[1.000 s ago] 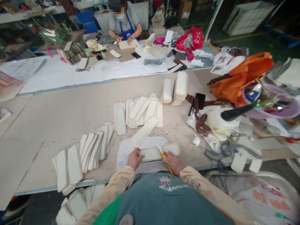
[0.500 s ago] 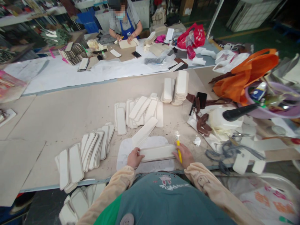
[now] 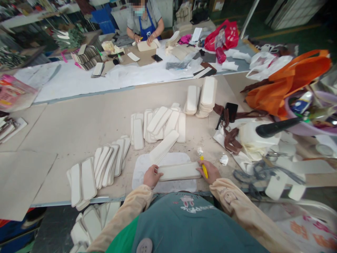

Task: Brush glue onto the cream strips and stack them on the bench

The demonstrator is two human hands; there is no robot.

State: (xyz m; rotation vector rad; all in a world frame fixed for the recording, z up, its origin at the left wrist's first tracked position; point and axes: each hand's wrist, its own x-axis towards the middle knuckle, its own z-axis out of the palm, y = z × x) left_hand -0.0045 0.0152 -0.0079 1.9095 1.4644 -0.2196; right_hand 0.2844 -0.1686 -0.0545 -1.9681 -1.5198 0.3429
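A long cream pad [image 3: 179, 171] lies across a white sheet [image 3: 147, 165] at the near table edge. My left hand [image 3: 152, 175] grips the pad's left end, fingers curled over it. My right hand [image 3: 210, 171] is at the pad's right end and is closed around a yellow-handled brush [image 3: 202, 162], whose bristles point away from me. Another cream pad [image 3: 163, 147] leans diagonally just beyond the sheet.
Fanned rows of cream pads [image 3: 105, 165] lie to the left, more [image 3: 158, 124] ahead, and two stacks [image 3: 202, 96] farther back. Brown straps, scissors and clutter [image 3: 252, 147] crowd the right, with an orange bag [image 3: 286, 82]. A person [image 3: 144, 21] works at the far table.
My right hand slid with the brush from the pad's middle to its right end. The brush tip now points away from me. My left hand stayed on the left end.
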